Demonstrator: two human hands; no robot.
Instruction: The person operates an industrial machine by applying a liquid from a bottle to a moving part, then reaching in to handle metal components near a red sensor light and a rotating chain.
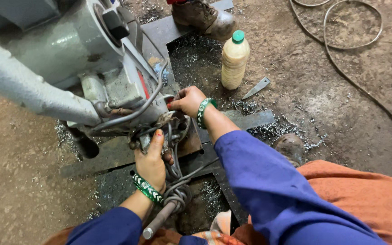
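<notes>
A grey drilling machine (pixel 69 50) leans over dark steel plates (pixel 114 154) on the ground. My left hand (pixel 151 159) grips the machine's lower part, thumb up beside the drill area. My right hand (pixel 188 100) presses on the machine's far side, fingers curled around its edge. Both wrists wear green beaded bands and blue sleeves. Grey cables (pixel 178 181) loop between my hands, and a metal rod handle (pixel 159 220) sticks out below my left wrist. What lies under the drill is hidden by the hands.
A plastic bottle of pale liquid with a green cap (pixel 235 61) stands beyond my right hand. Another person's boot (pixel 205 16) rests on the plate at the top. Metal shavings (pixel 277 131), a small steel wedge (pixel 257 88) and a cable (pixel 350 45) lie on the dirt floor.
</notes>
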